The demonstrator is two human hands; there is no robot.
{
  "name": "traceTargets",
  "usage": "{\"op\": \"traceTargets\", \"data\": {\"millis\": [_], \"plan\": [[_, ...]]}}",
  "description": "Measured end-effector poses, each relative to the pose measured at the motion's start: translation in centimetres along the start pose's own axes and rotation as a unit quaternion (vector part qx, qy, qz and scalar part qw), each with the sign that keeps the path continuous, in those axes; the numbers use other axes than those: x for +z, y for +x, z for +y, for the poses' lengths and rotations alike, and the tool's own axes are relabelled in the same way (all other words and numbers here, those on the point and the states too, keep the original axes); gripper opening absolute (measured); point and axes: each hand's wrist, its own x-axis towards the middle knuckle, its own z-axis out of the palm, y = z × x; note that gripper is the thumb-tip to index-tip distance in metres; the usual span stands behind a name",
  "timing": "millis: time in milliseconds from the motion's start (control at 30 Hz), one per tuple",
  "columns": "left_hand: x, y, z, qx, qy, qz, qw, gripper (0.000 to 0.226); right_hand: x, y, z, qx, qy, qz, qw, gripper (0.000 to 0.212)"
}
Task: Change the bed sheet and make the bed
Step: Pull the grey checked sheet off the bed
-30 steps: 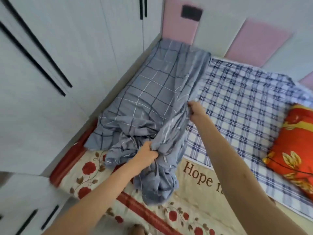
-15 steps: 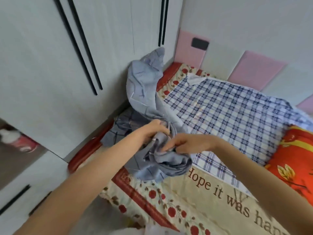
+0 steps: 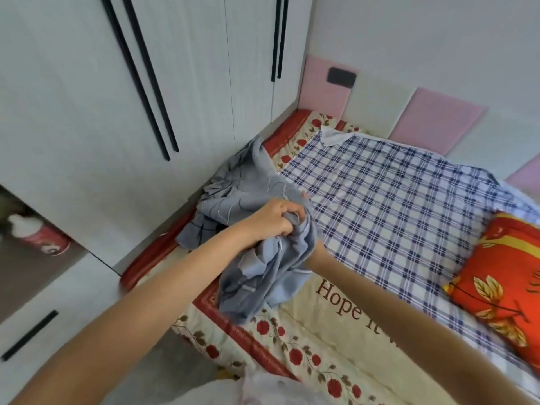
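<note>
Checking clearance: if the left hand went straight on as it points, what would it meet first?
The left hand, gripping the grey sheet, would likely meet the checked sheet next; depth is unclear.

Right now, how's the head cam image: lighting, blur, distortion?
Head view: soft even light, no glare or hard shadows. Head view: wide-angle distortion slants the wardrobe handles. Head view: the left hand gripping the grey sheet is fairly sharp; the bottle at far left and the pale cloth at the bottom edge are blurred.
</note>
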Motion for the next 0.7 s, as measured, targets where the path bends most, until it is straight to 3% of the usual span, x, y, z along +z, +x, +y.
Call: {"op": "traceTargets", "data": {"millis": [33,133,233,333,433,700], "plan": [[-0.1,0.0,0.6,0.032,0.015,-0.021,0.999,0.046,-0.3,0.4,-0.2,0.012,0.014,-0.001,1.0,0.044],[-1.2,-0.1,2.3,0.093,0.07,-0.018,0.993,0.044,-3.6,1.8,-0.7,-0.024,-0.067,0.026,0.997,0.032],[-1.3,0.6,2.8,0.121,0.166,-0.02,0.978,0.034,-9.6,2.4,0.9,-0.03,-0.258,0.085,0.962,0.031],[-0.1,2.7,3.1,0.099,0.233,-0.077,0.964,0.039,-17.0,-0.2,5.6,0.072,-0.357,0.212,0.907,0.027],[2.3,5.0,4.5,0.114,0.25,-0.064,0.959,0.04,-23.4,-5.6,8.9,0.177,-0.407,0.326,0.835,0.022],[12.5,8.9,8.6,0.188,0.264,-0.166,0.931,0.033,-32.9,-21.2,8.0,0.264,-0.452,0.548,0.653,0.026]]}}
